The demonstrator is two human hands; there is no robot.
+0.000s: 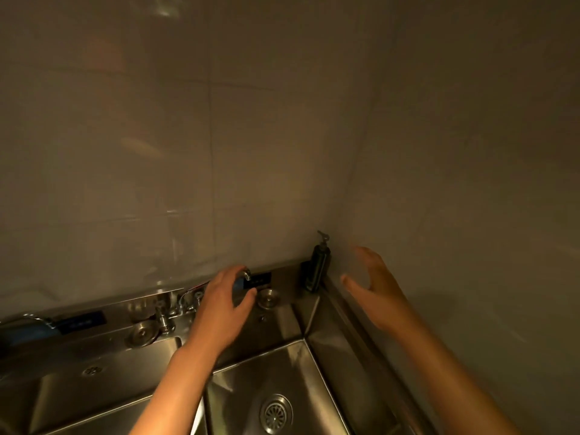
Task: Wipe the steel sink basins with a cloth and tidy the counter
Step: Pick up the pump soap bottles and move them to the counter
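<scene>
No cloth in sight, so wiping can't start. Left hand [224, 304] curls loosely over the tap [246, 274] above the right basin [276, 387]; can't tell if it grips. Right hand [373, 287] is spread, empty, and could knock the soap bottle [317, 268] in the corner.

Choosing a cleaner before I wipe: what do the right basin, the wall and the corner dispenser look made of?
Basin: looks like brushed stainless steel, from its streaky metallic reflections.
Wall: probably glazed tile, given the grout lines and soft glare.
Dispenser: dark, likely plastic; too dim to be sure.
</scene>
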